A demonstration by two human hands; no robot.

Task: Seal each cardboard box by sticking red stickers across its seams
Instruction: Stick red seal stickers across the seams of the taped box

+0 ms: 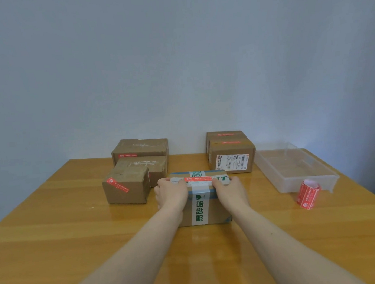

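Note:
A cardboard box [205, 209] with white tape and green print stands in the middle of the table. A red sticker [197, 178] lies across its top near the front edge. My left hand [171, 193] grips the box's left top corner, and my right hand [228, 190] grips its right top corner, fingers on the top beside the sticker's ends. A roll of red stickers [308, 194] lies on the table to the right.
Three brown boxes, the nearest one [126, 188] with a red sticker, sit at the left back. Two stacked boxes [231, 158] with red stickers stand at the right back. A clear plastic tray [295, 167] lies by the wooden table's [56, 250] right edge.

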